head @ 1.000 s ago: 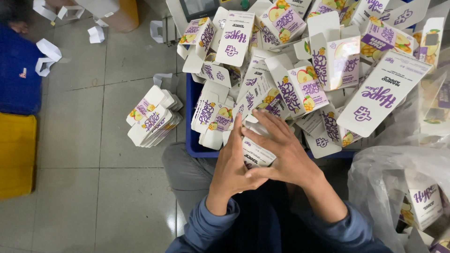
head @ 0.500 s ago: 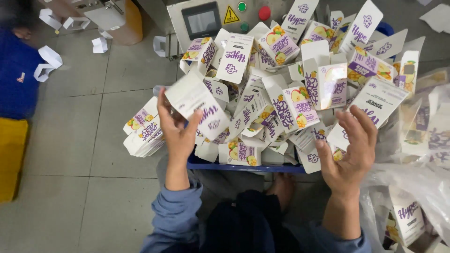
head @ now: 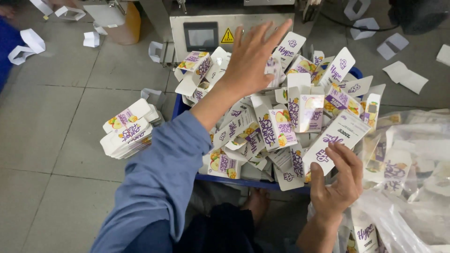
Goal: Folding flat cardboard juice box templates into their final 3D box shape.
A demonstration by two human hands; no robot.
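I am reaching my open left hand [head: 251, 58] over the heaped white-and-purple flat cardboard cartons [head: 281, 126] in the blue plastic crate [head: 243, 180]; my right hand [head: 337, 185] is pinching one carton [head: 335, 140]. Picking next likely needs a clean single-carton pinch.

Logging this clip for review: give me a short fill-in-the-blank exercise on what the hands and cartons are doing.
1. The left hand is spread ___ above the pile.
2. The right hand touches a flat carton at the ___ bin.
3. A neat stack of cartons lies on the ___ floor.

Missing words: open; blue; tiled
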